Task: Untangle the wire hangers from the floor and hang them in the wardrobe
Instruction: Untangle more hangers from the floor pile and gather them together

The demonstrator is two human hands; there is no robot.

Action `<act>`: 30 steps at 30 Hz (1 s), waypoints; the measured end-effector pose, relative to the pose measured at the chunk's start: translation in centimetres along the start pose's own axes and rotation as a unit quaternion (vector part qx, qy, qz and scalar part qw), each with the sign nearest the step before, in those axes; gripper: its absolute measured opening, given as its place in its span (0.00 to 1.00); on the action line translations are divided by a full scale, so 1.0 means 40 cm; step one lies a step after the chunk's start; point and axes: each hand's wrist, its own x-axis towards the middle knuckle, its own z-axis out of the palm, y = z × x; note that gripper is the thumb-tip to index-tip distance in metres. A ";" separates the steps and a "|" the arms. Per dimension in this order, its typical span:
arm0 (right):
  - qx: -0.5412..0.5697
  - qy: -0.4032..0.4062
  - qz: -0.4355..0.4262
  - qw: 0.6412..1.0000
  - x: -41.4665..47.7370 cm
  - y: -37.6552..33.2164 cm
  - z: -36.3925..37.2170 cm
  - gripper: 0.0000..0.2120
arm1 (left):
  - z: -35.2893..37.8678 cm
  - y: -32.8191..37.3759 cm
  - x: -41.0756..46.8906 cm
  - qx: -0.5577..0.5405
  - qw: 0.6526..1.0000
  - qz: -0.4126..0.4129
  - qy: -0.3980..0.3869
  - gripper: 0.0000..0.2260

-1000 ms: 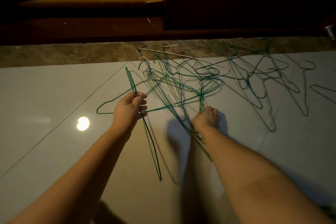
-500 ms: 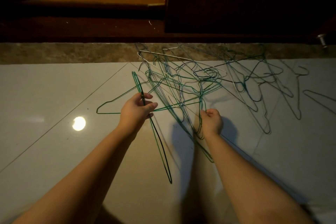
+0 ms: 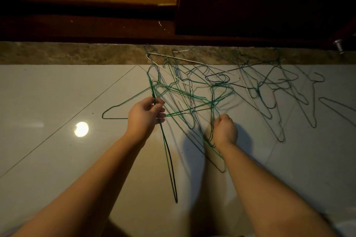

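A tangle of thin wire hangers (image 3: 202,90), mostly green with some dark and white ones, lies on the pale floor tiles. My left hand (image 3: 144,117) grips a green hanger (image 3: 169,161) lifted edge-on, its long loop trailing toward me. My right hand (image 3: 224,130) is curled round several green wires at the pile's near edge. More loose hangers (image 3: 269,102) spread to the right. The dark wooden wardrobe (image 3: 260,0) stands beyond the pile, its base at the top of the view.
A brown stone strip (image 3: 67,53) runs between the tiles and the wardrobe base. A metal knob (image 3: 339,45) shows at the far right. A lamp's reflection (image 3: 81,129) glares on the glossy tile to the left.
My left hand has shifted right with its green hanger, whose loop has swung to the right. My right hand has pulled its wires a little toward me.
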 end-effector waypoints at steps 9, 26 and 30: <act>0.429 0.059 0.122 0.893 -0.086 -0.016 -0.063 0.07 | 0.013 0.002 0.007 0.028 0.998 0.042 0.046 0.06; 0.501 0.006 0.007 0.865 -0.292 -0.262 -0.217 0.07 | 0.066 0.107 -0.044 -0.028 0.998 0.055 -0.022 0.06; 0.478 -0.018 -0.028 0.878 -0.309 -0.300 -0.247 0.07 | 0.056 0.129 -0.078 -0.031 0.996 0.080 -0.032 0.10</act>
